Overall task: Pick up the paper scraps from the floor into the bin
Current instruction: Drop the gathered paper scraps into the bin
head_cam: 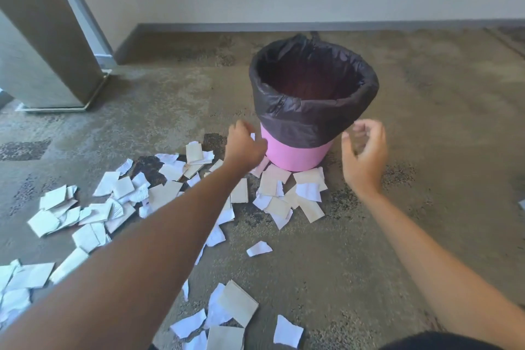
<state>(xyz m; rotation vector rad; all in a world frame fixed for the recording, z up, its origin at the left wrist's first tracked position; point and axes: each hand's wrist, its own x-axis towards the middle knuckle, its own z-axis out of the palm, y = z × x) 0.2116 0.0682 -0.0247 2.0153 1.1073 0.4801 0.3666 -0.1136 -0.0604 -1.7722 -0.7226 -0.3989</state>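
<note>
A pink bin (298, 155) with a black liner folded over its rim stands on the floor, and its inside looks dark. Torn white and beige paper scraps (159, 190) lie scattered on the floor to the left of the bin and in front of it. More scraps (287, 193) rest against its base. My left hand (245, 145) is at the bin's left wall with its back to the camera and its fingers curled out of sight. A small white bit shows beside them. My right hand (365, 152) hovers by the bin's right side, fingers loosely curled apart and holding nothing.
The floor is mottled brown carpet (426, 207). A wall with a grey skirting board (284, 27) runs just behind the bin. At the far left stands a tall grey-brown panel (48, 45) on a metal base. Another bunch of scraps (227, 318) lies close to me.
</note>
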